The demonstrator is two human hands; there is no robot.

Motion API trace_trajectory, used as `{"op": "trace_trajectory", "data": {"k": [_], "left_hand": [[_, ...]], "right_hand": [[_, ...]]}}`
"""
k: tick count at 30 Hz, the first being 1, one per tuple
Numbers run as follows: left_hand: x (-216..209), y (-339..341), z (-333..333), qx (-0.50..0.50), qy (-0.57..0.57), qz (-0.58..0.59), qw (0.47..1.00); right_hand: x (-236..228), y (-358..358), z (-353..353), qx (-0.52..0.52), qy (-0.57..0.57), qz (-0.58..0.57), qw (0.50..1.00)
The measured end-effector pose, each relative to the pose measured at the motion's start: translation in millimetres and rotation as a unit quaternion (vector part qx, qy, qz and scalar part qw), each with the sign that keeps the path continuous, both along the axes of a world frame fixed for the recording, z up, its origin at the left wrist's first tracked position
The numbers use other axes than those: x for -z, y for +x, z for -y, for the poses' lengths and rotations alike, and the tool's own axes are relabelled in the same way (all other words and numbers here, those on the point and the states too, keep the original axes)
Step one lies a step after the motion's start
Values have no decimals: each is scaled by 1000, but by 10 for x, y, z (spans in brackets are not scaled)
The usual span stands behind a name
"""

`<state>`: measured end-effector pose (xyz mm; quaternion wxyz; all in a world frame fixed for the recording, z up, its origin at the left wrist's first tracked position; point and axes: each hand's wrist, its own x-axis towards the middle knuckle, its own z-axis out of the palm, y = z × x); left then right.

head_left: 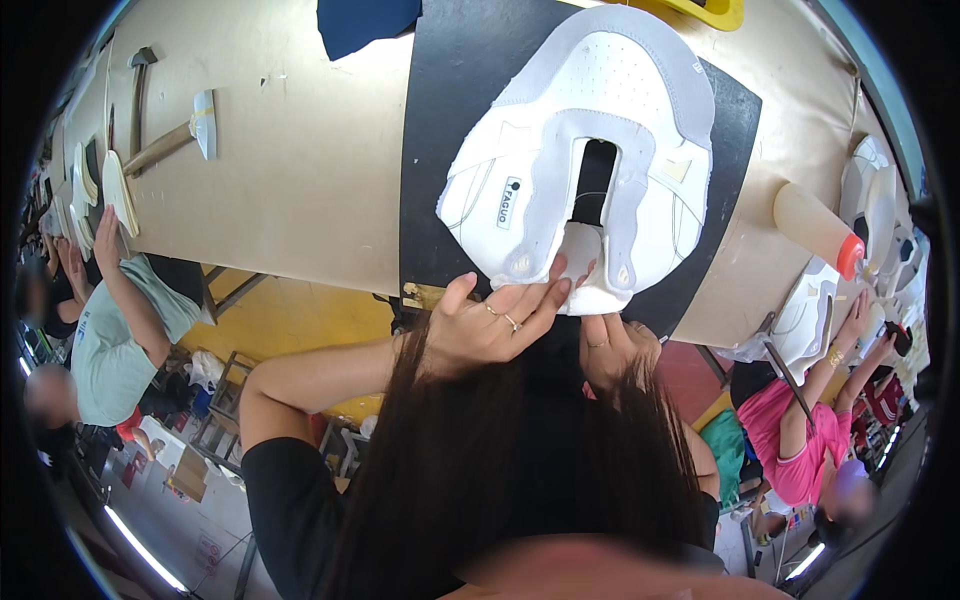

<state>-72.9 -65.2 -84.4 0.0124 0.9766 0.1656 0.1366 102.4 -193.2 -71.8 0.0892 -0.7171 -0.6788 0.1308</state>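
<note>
A white shoe upper (480, 190) with pale grey trim lies spread out on a black mat (432, 120), its toe end away from me. Dark mat shows through the slot in its middle. At the near edge, the heel part is bent up, and my left hand (495, 318) pinches it with thumb and fingertips from the left. My right hand (615, 350) grips the same folded edge from the right, fingers closed against it. Part of the right hand is hidden behind strands of hair.
Two hammers (165, 148) (138, 95) lie on the left of the table. A dark blue piece (365, 22) and a yellow container (718, 12) sit at the far edge. On the right are a red-capped bottle (815, 228) and more uppers (805, 315). Co-workers sit on both sides.
</note>
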Motion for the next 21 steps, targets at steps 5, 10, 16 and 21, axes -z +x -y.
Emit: {"op": "trace_trajectory", "data": {"k": [5, 10, 16, 21], "left_hand": [[71, 8, 1, -11, 3, 13, 1000], [74, -5, -15, -2, -5, -3, 1000], [50, 55, 16, -8, -15, -13, 1000], [15, 66, 18, -2, 2, -39, 999]], "right_hand": [[-14, -31, -32, 12, -6, 16, 1000], [-43, -60, -53, 23, -8, 22, 999], [-67, -117, -86, 47, -12, 28, 998], [-17, -131, -110, 61, 41, -53, 996]]}}
